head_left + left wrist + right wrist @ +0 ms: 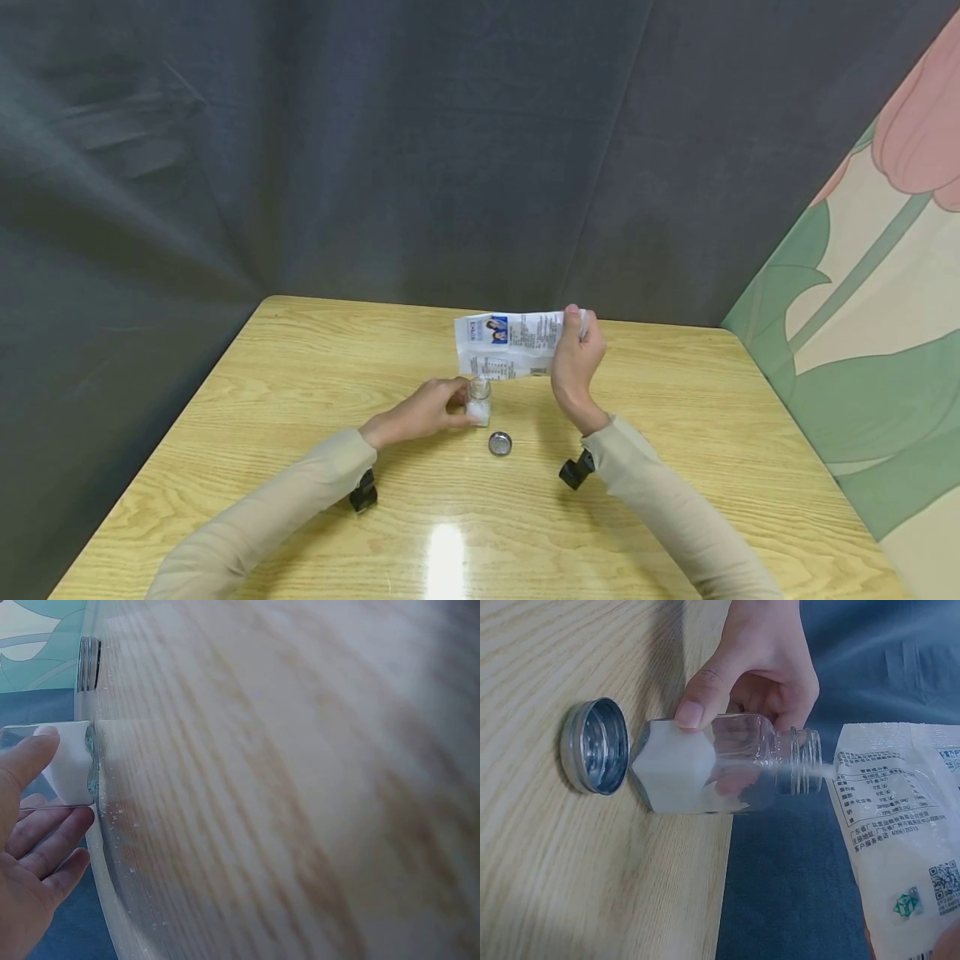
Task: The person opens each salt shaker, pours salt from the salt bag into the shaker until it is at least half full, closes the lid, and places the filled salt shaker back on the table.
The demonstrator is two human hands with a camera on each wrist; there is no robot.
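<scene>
- Pinching the small clear glass jar with square sides and a round threaded neck [478, 406], the left hand [420, 410] has its thumb on one side and its fingers on the other.
- Gripping the white printed plastic bag [513, 343] by its right end, the right hand [577, 358] has its thumb uppermost and holds the bag above the tabletop.
- The jar stands upright on the table, uncapped; the bag slants down to the left, its lower corner just over the jar's mouth.
- A thin stream of fine white grains [828, 771] runs from the bag into the jar, where a white heap [673, 766] covers the bottom and fills the lower part.
- The bag carries dark Chinese print, a blue picture panel and a square code.
- Near the jar, on the person's side and slightly right, the round silver metal lid [500, 443] lies with its hollow side up.
- Scattered white specks [124, 817] dot the wood near the jar's base.
- Beige long sleeves [277, 504] cover both arms, with a small black device [363, 492] at each wrist.
- Beneath lies the yellow wood-grain table [690, 400]; beyond it hangs a dark grey curtain [450, 158], and at right stands a tulip-patterned wall [885, 308].
</scene>
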